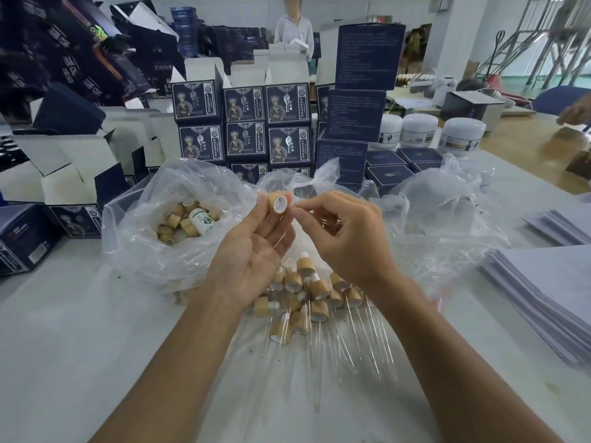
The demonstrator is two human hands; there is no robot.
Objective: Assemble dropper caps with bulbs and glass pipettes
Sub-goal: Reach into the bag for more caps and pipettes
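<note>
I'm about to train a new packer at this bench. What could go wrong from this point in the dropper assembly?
1. The left hand holds the bamboo cap only at the fingertips, in the air; if the right hand pushes off-centre, the cap may slip and drop.
2. Finished droppers lie piled just under the hands, their glass pipettes loose and crossing; a dropped cap or a lowered wrist could chip them.
3. The clear pipettes are hard to see against the plastic sheet, so they are easily leaned on.
</note>
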